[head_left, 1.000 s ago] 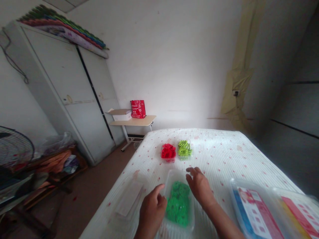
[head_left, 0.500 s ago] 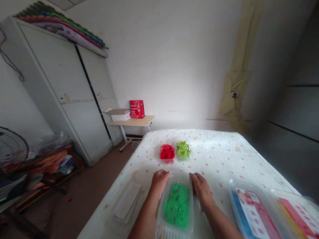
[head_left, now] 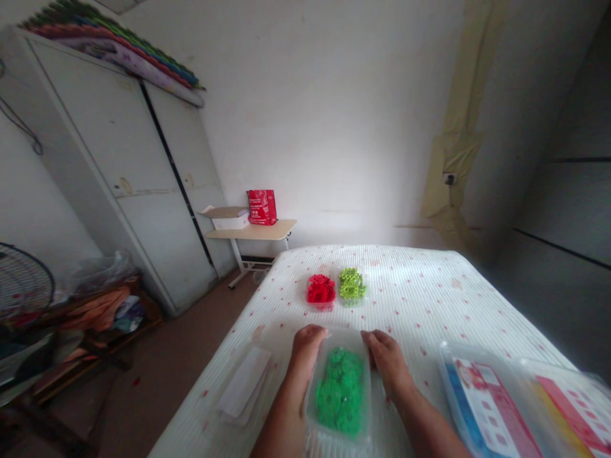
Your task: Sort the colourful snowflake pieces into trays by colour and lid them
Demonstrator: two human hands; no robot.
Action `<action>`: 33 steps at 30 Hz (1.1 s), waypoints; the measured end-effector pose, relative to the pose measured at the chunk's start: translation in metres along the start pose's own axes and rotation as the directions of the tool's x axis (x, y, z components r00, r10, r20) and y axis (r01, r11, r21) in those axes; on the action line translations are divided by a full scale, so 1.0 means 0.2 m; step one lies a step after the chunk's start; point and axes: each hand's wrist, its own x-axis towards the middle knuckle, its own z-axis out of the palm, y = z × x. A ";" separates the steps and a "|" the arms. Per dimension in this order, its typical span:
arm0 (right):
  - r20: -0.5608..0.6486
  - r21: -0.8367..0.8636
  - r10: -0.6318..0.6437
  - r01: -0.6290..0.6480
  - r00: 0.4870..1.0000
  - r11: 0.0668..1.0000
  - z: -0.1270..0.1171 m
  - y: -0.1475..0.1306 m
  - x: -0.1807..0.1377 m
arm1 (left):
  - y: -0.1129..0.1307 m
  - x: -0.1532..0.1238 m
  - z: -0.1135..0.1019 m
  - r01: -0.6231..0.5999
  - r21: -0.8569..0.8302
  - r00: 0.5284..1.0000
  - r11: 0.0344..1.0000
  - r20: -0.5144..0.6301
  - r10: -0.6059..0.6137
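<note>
A clear plastic box (head_left: 338, 432) with green plastic pieces (head_left: 340, 394) inside lies in front of me on the bed. My left hand (head_left: 308, 346) grips its far left corner, fingers curled round the edge. At the far right corner, my right hand (head_left: 382, 353) holds the opposite side with bent fingers. Whether a lid covers this box is hard to make out. Just beyond my hands are a small clear tub of red pieces (head_left: 321, 290) and another of lime-green pieces (head_left: 352, 284). Folded white paper (head_left: 245, 385) lies left of my left forearm.
On the right lie a labelled clear box with blue contents (head_left: 487, 401) and another with yellow contents (head_left: 568, 407). The bed (head_left: 405, 273) has a white dotted cover. Behind it stand a small table (head_left: 272, 230) with a red bag (head_left: 261, 207) and a cabinet (head_left: 124, 191).
Both hands stay on the far corners of the green-filled box. Its near end shows slightly higher in view, and the camera has shifted a little.
</note>
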 end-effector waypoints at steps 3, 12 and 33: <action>0.009 0.012 0.004 -0.004 1.000 1.000 0.00 -0.01 -0.01 | 0.00 0.01 0.00 0.011 0.006 1.000 1.000 0.002 -0.011; 0.015 0.059 0.016 -0.016 1.000 0.998 0.02 -0.01 0.00 | -0.01 0.03 0.00 0.008 0.023 0.999 1.000 0.040 -0.009; 0.005 -0.092 -0.019 0.020 1.000 0.996 0.00 -0.07 -0.08 | 0.02 -0.01 -0.04 -0.040 0.017 0.997 0.999 0.061 0.039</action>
